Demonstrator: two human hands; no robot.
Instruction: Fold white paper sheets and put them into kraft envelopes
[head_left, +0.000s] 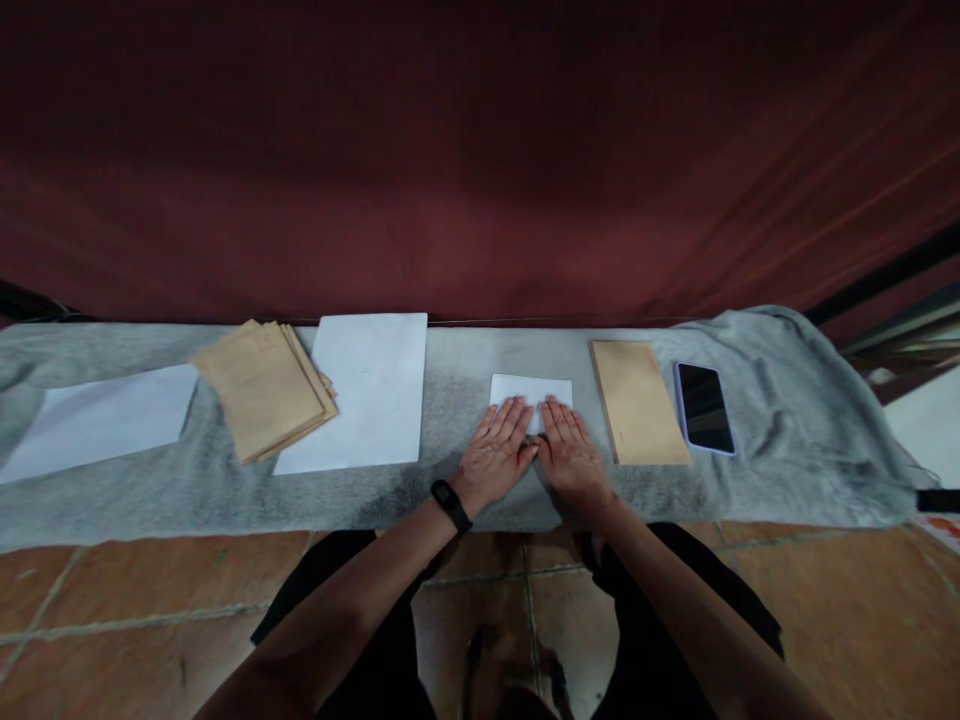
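Observation:
A small white piece of paper [531, 388], which looks folded, lies flat on the grey cloth in front of me. My left hand [495, 450] rests palm down on its left part, fingers stretched out. Beside it, my right hand [573, 452] lies flat on the right part, fingers also extended. The two thumbs come close together at the paper's near edge. Most of the paper's lower half is hidden under my fingers. Just right of my right hand is a brown envelope [641, 405].
A grey cloth [465, 360] covers the narrow table. To the left lie a large white sheet [375, 400], a stack of brown envelopes [262, 395] overlapping it, and more white paper [105, 415]. A phone [705, 408] lies at right. A dark red curtain [450, 240] hangs behind.

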